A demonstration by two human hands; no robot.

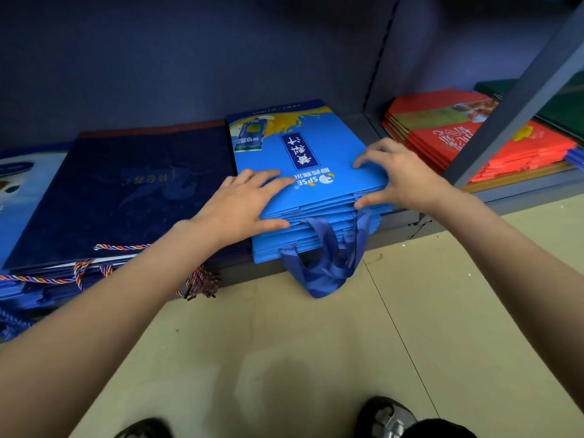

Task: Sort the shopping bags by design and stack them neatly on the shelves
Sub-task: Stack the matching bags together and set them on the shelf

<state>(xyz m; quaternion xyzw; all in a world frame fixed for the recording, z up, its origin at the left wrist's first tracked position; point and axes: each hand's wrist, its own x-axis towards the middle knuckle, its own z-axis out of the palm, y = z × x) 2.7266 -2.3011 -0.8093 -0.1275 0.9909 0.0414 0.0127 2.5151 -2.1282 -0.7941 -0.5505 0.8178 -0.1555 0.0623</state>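
A stack of bright blue shopping bags (303, 153) lies flat on the low shelf (398, 221), its front edge overhanging and blue ribbon handles (325, 263) drooping toward the floor. My left hand (243, 205) rests on the stack's front left corner, fingers flat on top and thumb against the edge. At the front right corner my right hand (398, 175) has its fingers spread on top and its thumb pressed on the layered edges. A dark navy bag stack (126, 191) with twisted cord handles lies to the left.
Red bags (448, 137) are stacked in the neighbouring bay on the right, behind a grey shelf upright (512, 112), with dark green bags (562, 109) further right. A pale blue-and-white bag (19, 191) shows at far left. Beige floor and my shoes (385, 418) are below.
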